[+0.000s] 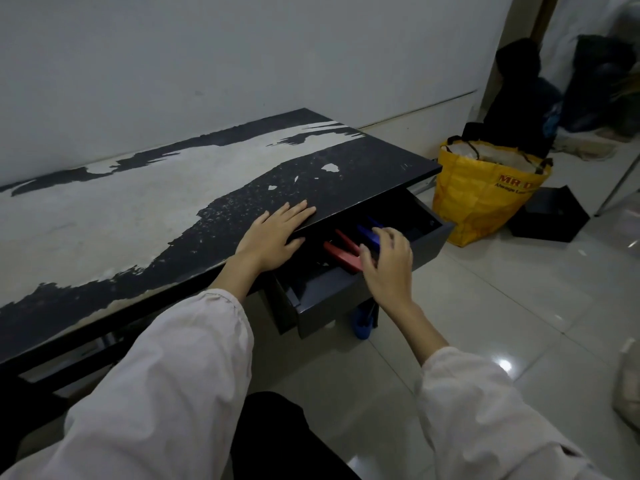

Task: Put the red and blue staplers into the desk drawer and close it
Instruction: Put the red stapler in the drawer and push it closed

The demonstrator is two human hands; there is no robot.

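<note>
Right hand (386,268) open, fingers spread, nothing gripped, over drawer (429,244) at centre right | left hand (273,233) flat on worktop (104,216) | red stapler (341,252), blue stapler (369,233) lying inside | risk: fingers pinched if drawer is shut early

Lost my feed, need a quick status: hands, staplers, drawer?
Left hand flat on desk. Right hand open over open drawer. Red stapler, blue stapler both inside. Right hand in closing path.
</note>
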